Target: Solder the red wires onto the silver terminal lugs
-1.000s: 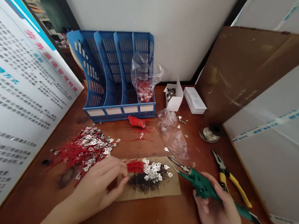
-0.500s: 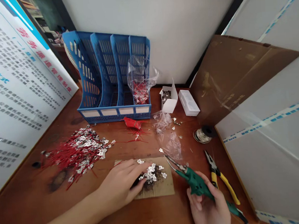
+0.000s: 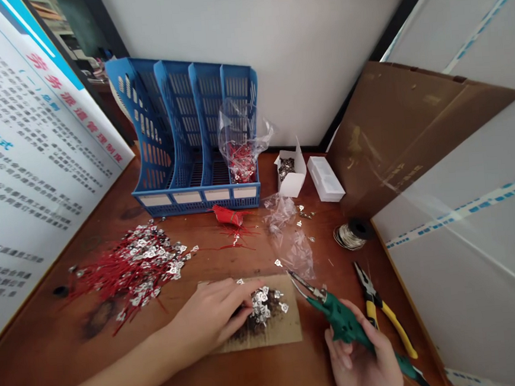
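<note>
While the right hand (image 3: 358, 366) grips green pliers (image 3: 344, 326), the left hand (image 3: 213, 315) curls half-closed.
Silver terminals (image 3: 261, 304) sit at its 3 o'clock on cardboard (image 3: 287, 327); any grip is hidden.

A blue file rack (image 3: 196, 207) stands against the wall, with a clear bag (image 3: 240, 141) of red wires in its rightmost compartment. A red bundle (image 3: 228, 215) lies just in front of the rack. To the rack's right sit a white carton (image 3: 293, 181) of metal bits, a white box (image 3: 325, 179), and, farther right, a wire spool (image 3: 353, 235) and yellow pliers (image 3: 386, 319). A printed board (image 3: 35, 145) leans to the rack's left.
</note>
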A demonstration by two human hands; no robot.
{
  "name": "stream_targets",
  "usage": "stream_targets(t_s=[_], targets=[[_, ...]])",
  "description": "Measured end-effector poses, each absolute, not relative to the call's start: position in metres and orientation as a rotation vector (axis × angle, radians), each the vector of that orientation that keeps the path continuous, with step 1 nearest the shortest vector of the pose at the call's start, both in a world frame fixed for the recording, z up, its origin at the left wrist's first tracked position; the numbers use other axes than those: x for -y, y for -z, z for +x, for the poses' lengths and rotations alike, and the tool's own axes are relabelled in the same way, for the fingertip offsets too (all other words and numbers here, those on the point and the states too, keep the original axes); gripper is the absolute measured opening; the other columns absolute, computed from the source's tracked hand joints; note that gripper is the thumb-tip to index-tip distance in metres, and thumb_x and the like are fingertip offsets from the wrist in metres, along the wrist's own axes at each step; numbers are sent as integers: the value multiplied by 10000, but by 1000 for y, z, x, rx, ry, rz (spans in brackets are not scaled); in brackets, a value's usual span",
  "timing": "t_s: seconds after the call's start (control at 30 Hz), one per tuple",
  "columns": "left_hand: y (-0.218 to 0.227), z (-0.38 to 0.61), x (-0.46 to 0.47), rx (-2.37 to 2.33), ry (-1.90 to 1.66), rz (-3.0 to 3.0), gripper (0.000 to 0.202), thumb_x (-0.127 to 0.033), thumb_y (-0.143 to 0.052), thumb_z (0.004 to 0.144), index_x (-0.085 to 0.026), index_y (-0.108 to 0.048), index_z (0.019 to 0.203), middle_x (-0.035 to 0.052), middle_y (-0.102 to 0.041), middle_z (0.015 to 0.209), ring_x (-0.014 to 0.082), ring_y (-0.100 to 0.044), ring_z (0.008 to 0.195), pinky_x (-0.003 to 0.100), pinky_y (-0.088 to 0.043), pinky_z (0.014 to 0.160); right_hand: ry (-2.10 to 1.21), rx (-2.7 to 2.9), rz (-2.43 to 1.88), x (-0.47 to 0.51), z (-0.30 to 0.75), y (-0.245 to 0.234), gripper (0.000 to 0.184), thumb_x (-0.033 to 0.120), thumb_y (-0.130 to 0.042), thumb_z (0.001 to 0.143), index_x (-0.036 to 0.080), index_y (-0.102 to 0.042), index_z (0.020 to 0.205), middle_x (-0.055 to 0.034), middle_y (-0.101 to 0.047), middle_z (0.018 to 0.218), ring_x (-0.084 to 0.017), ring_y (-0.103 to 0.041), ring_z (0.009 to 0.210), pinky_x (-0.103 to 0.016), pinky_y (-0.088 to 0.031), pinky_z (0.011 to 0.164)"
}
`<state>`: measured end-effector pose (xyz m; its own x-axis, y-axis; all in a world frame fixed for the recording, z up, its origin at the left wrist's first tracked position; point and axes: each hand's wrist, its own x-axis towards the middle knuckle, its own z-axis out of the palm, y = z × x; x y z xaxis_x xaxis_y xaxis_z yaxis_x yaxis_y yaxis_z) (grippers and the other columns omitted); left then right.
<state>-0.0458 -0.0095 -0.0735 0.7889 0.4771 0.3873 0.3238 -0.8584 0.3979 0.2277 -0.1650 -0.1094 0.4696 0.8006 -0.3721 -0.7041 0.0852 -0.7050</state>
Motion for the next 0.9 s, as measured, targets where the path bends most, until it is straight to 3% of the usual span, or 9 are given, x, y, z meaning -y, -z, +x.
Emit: stream_targets(t_s=[0.13,0.3,0.53,0.7,0.9], targets=[[59,-54,13,-666,-723,2550,479,-183,-422,1151,-282,-439,1619,-11,-762,1044,153,-751,884,248,-576,820,-1099,87,-995,161,224,100,443,548,-1014,690,244,-915,996,-16,-603,657,-71,-428,487,-192,-416,414],[48,-79,12,-766,-653,2513,580,-203,-459,1128,-323,-386,1690,-3,-745,1096,150,-757,946,236,-619,910,-1074,72,-1022,157,218,91,442,559,-1001,700,235,-910,986,18,-491,565,-71,-417,484,-181,-438,458],[61,-94,7,-763,-660,2376,643,-210,-475,1129,-354,-337,1741,0,-757,1169,114,-763,932,178,-628,865,-977,-72,-1129,148,210,77,562,570,-1047,496,204,-896,895,32,-473,562,-36,-357,460,-175,-417,459],[60,-94,12,-752,-608,2338,613,-218,-495,1129,-368,-390,1714,-17,-771,1132,115,-766,934,180,-628,912,-956,-85,-1142,148,209,77,565,544,-1046,494,187,-885,902,14,-540,630,-28,-377,480,-164,-417,471],[63,-96,19,-748,-652,2218,643,-199,-573,1095,-392,-415,1688,-52,-769,1097,89,-764,923,139,-598,918,-979,-5,-1131,152,212,85,493,532,-1017,591,217,-866,938,50,-428,594,-52,-391,488,-171,-437,485]])
